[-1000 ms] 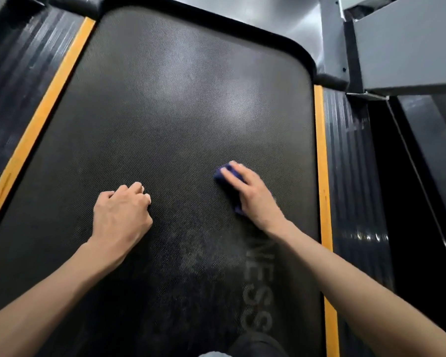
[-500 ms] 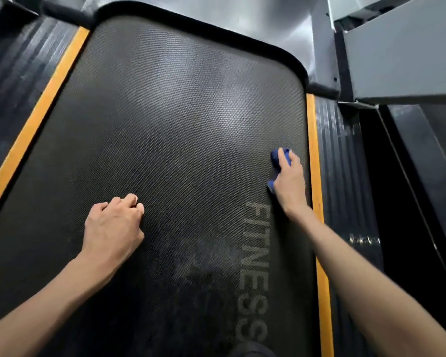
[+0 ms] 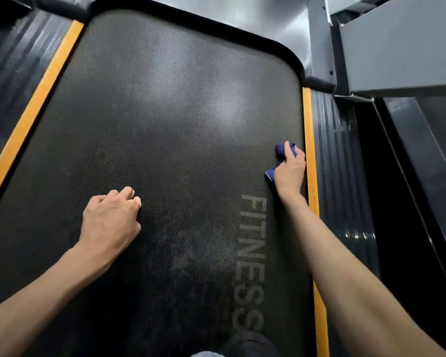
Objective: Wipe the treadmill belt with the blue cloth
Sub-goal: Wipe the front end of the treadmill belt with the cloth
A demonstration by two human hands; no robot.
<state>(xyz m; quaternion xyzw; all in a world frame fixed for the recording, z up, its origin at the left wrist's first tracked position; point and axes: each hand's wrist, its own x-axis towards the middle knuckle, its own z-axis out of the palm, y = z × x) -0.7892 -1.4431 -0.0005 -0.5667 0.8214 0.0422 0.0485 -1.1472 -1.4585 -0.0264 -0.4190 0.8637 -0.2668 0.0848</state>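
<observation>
Left hand nearest me: fingers curled into a fist, holding nothing, knuckles propped on the treadmill belt left of centre. Right hand farther out: fingers curled over the bunched blue cloth, pressing it to the belt just beside the right orange strip, beyond the FITNESS lettering. Judgement: the belt's long axis runs away from me and nearly all its width lies left of the cloth, so the next stroke goes leftward.
</observation>
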